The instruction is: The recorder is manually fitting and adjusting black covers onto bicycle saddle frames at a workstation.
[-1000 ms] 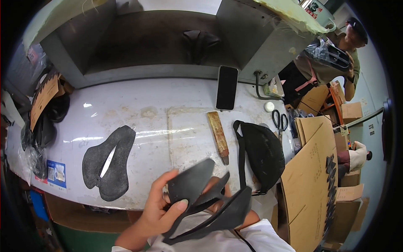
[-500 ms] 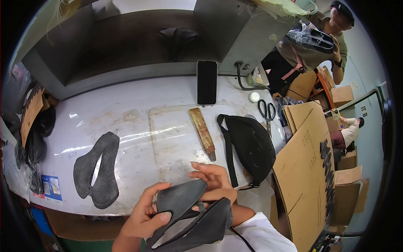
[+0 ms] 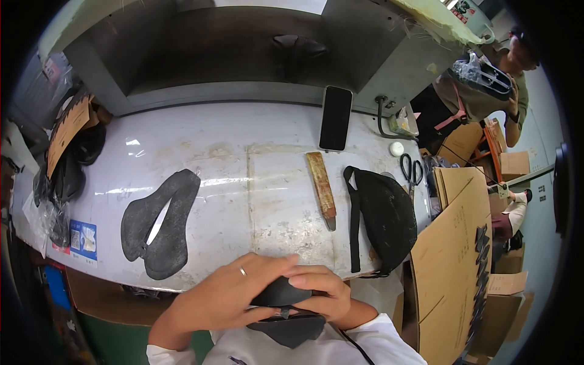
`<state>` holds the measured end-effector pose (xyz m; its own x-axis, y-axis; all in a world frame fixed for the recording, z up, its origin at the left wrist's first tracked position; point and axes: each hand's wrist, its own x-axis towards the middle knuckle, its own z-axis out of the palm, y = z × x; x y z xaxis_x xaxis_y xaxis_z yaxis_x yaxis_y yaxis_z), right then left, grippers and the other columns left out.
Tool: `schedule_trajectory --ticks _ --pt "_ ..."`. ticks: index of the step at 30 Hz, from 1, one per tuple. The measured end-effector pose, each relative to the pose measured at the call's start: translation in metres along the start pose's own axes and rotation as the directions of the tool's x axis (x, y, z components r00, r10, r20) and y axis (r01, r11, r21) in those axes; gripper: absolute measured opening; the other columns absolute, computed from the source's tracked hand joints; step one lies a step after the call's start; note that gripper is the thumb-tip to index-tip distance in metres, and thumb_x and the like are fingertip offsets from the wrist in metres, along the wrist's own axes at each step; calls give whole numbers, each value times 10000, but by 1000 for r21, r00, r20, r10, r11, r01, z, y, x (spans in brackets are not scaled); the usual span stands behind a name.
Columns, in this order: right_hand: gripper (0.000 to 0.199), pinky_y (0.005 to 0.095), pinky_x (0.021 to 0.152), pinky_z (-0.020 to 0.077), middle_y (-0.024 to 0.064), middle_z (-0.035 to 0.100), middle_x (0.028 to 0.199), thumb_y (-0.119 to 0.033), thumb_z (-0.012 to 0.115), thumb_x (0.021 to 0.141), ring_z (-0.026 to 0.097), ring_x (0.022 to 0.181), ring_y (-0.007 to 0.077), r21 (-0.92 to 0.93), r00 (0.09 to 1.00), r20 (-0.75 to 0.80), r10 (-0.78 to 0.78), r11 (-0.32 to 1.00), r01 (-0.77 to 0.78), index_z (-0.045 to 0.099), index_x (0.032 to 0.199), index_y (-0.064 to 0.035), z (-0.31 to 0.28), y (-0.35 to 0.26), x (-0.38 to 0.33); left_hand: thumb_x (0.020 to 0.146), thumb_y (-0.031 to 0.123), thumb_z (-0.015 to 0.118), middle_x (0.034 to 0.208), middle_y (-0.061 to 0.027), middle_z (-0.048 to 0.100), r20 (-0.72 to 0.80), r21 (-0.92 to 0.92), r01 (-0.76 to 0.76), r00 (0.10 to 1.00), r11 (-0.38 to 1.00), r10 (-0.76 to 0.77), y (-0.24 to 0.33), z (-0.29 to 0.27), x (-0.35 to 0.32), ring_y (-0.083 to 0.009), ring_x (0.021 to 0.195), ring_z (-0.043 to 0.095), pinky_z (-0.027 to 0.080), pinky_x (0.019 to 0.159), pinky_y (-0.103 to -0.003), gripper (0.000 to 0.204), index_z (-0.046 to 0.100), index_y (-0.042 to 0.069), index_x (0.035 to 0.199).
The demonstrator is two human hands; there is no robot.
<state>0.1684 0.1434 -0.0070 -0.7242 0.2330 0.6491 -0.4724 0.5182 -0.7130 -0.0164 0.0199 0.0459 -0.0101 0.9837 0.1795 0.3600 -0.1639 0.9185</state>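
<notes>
At the table's near edge, close to my body, both hands are closed round a dark grey bicycle saddle cover (image 3: 286,330). My left hand (image 3: 222,291), with a ring on one finger, comes over it from the left. My right hand (image 3: 322,292) grips its other side, fingers bent and thumb on top. Much of the cover is hidden under the fingers. A second dark grey saddle cover (image 3: 170,246), with a long slot down its middle, lies flat on the white table (image 3: 225,225) to the left. Ahead of my hands lies a worn flat tool (image 3: 321,188) with a wrapped handle.
A black pouch with a strap (image 3: 387,219), scissors (image 3: 411,173), a white round cap (image 3: 396,148) and a phone (image 3: 336,118) lie on the right half. Cardboard sheets (image 3: 450,255) stand beyond the right edge. A grey metal housing (image 3: 243,94) spans the back. Another person (image 3: 486,91) holds a plastic-wrapped saddle.
My left hand has gone from the cover's left edge to over its top. The cover is now more enclosed and nearer my body. The view has shifted left, so the table things appear further right.
</notes>
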Motion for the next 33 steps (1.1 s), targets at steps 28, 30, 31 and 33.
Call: schedule_trajectory --ticks 28,30,31,33 --pt "796 563 1060 333 256 453 1314 -362 829 754 460 1237 412 384 936 -300 185 921 -59 391 1335 -39 27 30 5 728 210 765 991 -102 588 -221 552 -119 934 826 282 6 30 -20 -225 747 513 430 601 -307 588 567 11 1245" --pt "811 556 1069 328 264 446 1331 -367 823 760 455 1247 412 371 929 -328 174 928 -43 382 1354 -35 32 35 7 735 53 764 1150 -222 541 -215 439 -116 949 891 230 6 28 -21 -283 927 548 465 788 -362 902 249 -61 1467" --pt "825 550 1077 323 272 438 1348 -371 816 767 451 1256 413 359 919 -352 176 933 -41 372 1373 -30 34 36 8 735 53 764 1150 -222 541 -212 444 -121 948 888 236 5 27 -22 -283 927 548 465 788 -362 902 249 -61 1467" --pt "827 498 1108 289 236 439 1368 -216 841 741 405 1312 378 407 924 -344 166 913 -13 370 1395 -30 30 40 10 766 -12 727 1198 -234 512 -232 244 0 971 970 59 -2 31 -25 -302 1022 547 464 884 -387 934 156 -43 1505"
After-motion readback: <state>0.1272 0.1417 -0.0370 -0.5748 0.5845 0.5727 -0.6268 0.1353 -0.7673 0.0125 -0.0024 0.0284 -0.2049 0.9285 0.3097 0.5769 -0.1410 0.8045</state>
